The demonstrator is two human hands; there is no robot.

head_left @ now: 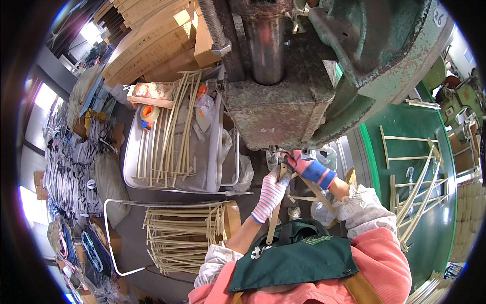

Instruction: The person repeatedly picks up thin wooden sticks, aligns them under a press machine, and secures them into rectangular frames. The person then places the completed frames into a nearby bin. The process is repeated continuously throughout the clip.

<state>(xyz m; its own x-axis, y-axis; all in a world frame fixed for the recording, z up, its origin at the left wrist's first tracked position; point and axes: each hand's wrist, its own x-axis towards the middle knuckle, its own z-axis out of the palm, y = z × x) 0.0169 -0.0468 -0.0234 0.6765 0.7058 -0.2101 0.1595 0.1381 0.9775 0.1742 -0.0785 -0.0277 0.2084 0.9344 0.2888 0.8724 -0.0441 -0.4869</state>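
Gloved hands hold a wooden frame under a rusty press block.

Left hand [272,191], in a striped knit glove, has its fingers clenched on a flat wooden slat [276,213]; at two o'clock the right hand [304,164] grasps the same frame, though its fingertips seem hidden. At twelve, the pitted press block [276,109]; at ten, pale bent strips [174,131] in a grey tray [132,147].

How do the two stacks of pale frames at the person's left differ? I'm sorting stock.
The frames in the grey tray lie lengthwise in a loose, fairly flat layer, with tape rolls and bags beside them. The frames in the wire rack are piled crosswise, thicker and more tangled, and sit nearer the person. Both are made of the same pale thin strips.
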